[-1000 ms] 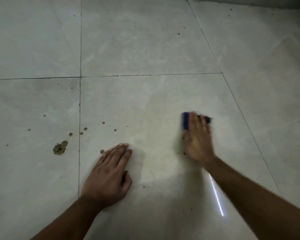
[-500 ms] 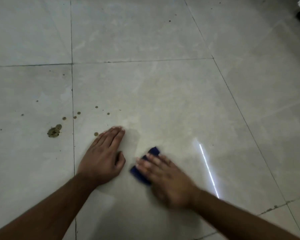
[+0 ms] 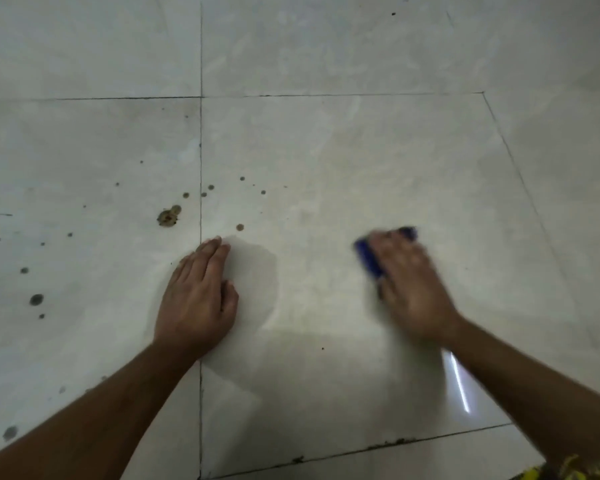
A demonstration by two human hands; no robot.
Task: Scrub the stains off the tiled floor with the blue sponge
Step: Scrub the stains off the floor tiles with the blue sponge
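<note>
So the right hand (image 3: 413,285) presses the blue sponge (image 3: 369,258) flat on the tiled floor (image 3: 361,161), fingers straight, blurred. Wide bare tile lies ahead and to its right. Left hand (image 3: 196,299) rests flat, released, by the grout line (image 3: 201,150); brown stains (image 3: 168,216) sit just past it, left.

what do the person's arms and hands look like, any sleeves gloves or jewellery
Both forearms are bare as far as the frame shows, with no sleeves in view. The left hand wears no glove, ring, watch or bracelet. The right hand also looks ungloved, but motion blur hides fine detail on its fingers. A bit of yellow patterned fabric shows at the bottom right corner.
</note>
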